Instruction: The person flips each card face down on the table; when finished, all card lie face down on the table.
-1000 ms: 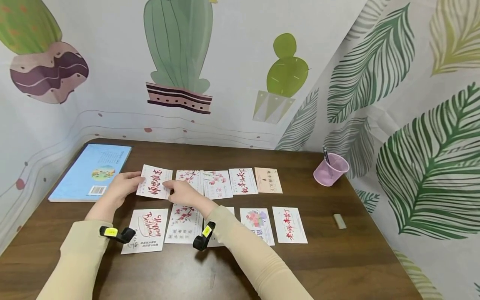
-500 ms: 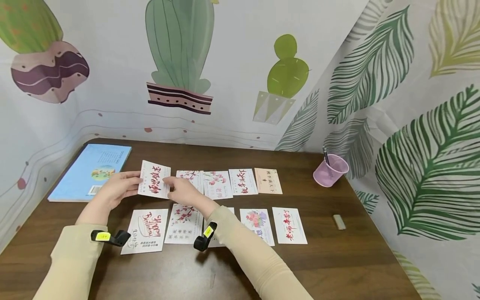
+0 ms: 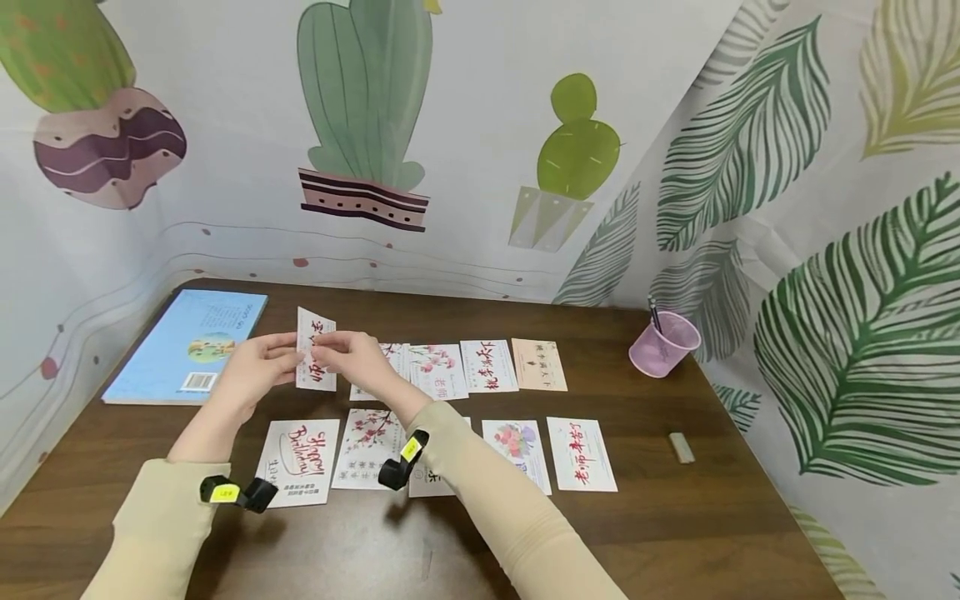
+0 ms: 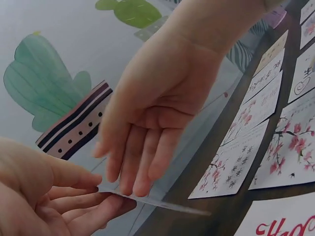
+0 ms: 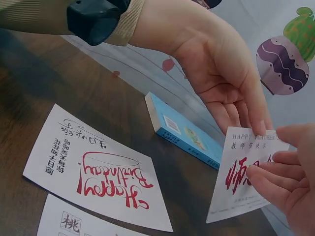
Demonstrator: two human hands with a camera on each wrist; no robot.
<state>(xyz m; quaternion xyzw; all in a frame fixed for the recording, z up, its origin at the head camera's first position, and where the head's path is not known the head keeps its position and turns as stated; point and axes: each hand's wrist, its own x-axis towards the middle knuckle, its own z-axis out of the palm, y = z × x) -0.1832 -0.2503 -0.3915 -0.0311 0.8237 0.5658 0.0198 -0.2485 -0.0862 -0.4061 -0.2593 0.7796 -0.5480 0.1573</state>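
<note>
Turned more edge-on to the head view than a moment ago, the card [image 5: 235, 169] is held above the worktop [image 3: 637, 542], right of the blue book [image 3: 180, 346]. We see the left hand [image 3: 251, 368] pinching one edge — presumably to leave the print showing — while the right hand's [image 3: 362, 362] nearly straight fingers lie across its front, perhaps steadying it. It looks thin and white, with bold red brush characters.

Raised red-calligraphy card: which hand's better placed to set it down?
Left, probably: the left hand pinches the red-calligraphy card between thumb and fingers; the right hand shows relaxed fingers before its printed face.
</note>
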